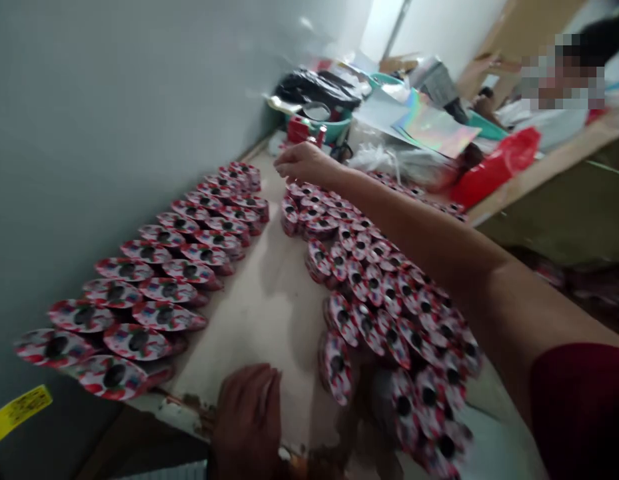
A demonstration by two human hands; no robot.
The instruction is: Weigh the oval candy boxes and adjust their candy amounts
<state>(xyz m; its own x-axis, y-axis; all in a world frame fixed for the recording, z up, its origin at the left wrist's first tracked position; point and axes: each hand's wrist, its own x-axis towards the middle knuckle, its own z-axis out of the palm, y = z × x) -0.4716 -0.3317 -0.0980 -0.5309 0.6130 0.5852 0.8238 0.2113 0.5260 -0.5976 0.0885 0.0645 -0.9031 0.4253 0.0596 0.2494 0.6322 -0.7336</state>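
Note:
My right hand reaches to the far end of the table, at the back of the right-hand group of printed pieces. Its fingers are loosely bent and slightly apart, and I see nothing held in them. These pieces stand in stacks, pointed ovals in red, white and pink, each with a dark round spot in the middle. At the near table edge rests my left hand, its fingers curled in, with no object visible in it. Similar stacks line the wall side in two slanting rows.
A strip of bare tabletop runs between the two groups. Behind lie a teal basin with a black plastic bag, shiny sheets and a red bag. The wall borders the left. Another person is at the far right.

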